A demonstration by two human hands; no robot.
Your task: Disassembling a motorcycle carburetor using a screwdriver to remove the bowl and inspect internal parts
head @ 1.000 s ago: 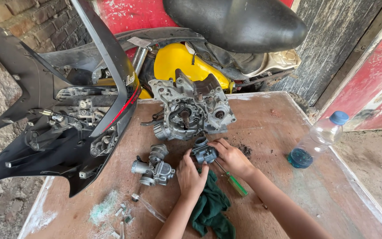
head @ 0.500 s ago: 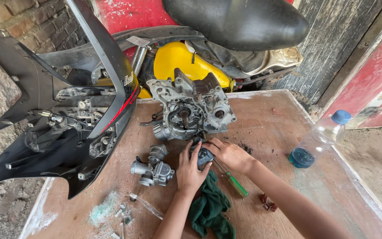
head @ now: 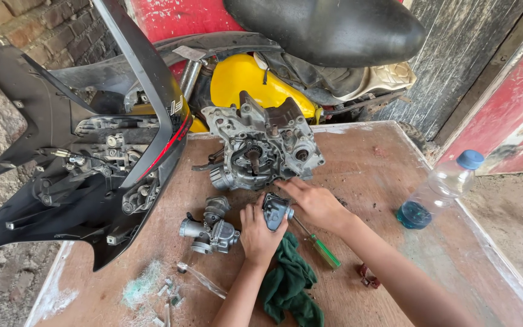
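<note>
Green rag (head: 289, 284): nearest the viewer, crumpled on the table (head: 394, 181) at 6 o'clock, partly under the left wrist.
Left hand (head: 260, 233): rests on the table above the rag, its fingers (head: 250, 213) curled against the left side of the small dark part (head: 275, 212); over the last second it has kept this hold with little shift.
Small dark part: sits just below the engine case, between the two hands, about centre of the table.
Right hand (head: 315, 203): a second ago its fingers sat over the part; now it has slid toward 12 o'clock, fingers stretched and pressed together, tips touching the lower edge of the engine case (head: 261, 148).
Meaning: judged from this, the left hand alone now steadies the part while the right attends to the case.
Screwdriver (head: 319, 245): green-handled, lying under the right wrist, untouched.
Carburettor (head: 210, 230): at 9 o'clock of the left hand, just beside it.
Plastic bottle (head: 434, 194): at 3 o'clock, well apart, blue liquid in it.
Black fairing (head: 80, 169): far left.
Motorcycle seat (head: 328, 27): farthest, at 12 o'clock.
</note>
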